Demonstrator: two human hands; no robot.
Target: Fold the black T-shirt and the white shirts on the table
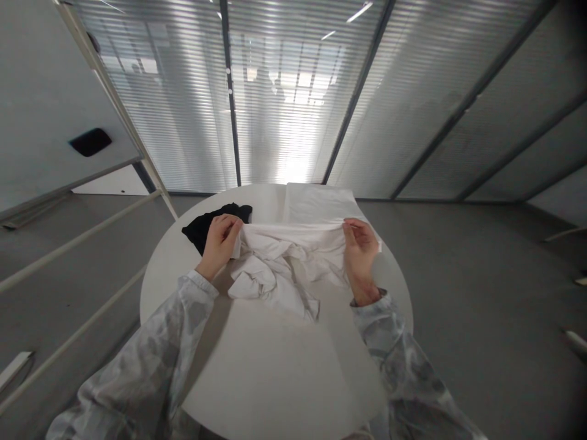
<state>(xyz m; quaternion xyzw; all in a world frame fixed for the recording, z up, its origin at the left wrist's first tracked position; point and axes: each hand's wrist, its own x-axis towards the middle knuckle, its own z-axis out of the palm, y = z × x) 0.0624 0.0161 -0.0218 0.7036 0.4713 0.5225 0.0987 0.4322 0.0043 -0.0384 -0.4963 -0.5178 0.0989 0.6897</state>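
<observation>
A white cloth garment, its exact kind unclear, is stretched between my two hands above the round table. My left hand pinches its upper left edge, and my right hand pinches the upper right edge. Between them the top edge runs taut and nearly straight. Below it the fabric hangs in bunched folds that reach the tabletop. Behind my left hand lies a crumpled black cloth. Past the garment, toward the back right, a flat white sheet or folded cloth lies on the table, partly covered by the garment and my right hand.
The round white table stands before me. Behind it is a glass partition with blinds. A pale metal frame with rails rises at the left, beside a whiteboard-like panel bearing a black object. Grey floor extends to the right.
</observation>
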